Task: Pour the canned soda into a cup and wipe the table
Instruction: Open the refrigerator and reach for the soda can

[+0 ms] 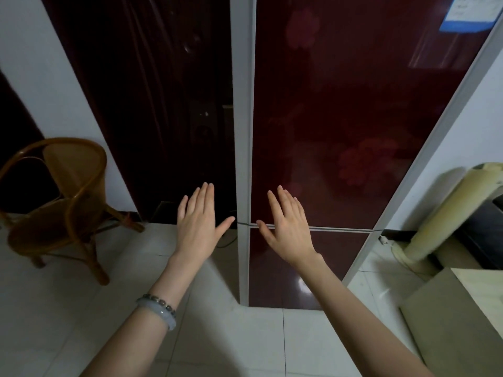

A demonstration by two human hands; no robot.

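No soda can, cup or cloth shows in the head view. My left hand point(198, 221) and my right hand point(288, 229) are both stretched out in front of me, backs up, fingers spread, holding nothing. They hover before a tall dark red fridge point(353, 118) with a glossy flowered front and white edges. The left hand is just left of the fridge's white corner strip point(243, 159), the right hand is over the seam between the upper and lower doors point(340, 229). Two bracelets circle my left wrist point(160, 308).
A rattan chair point(62, 202) stands on the white tiled floor point(245, 344) at the left. A cream floor-standing appliance point(449, 213) leans at the right beside a dark cabinet point(481, 235). A pale table corner point(462, 308) juts in at the lower right.
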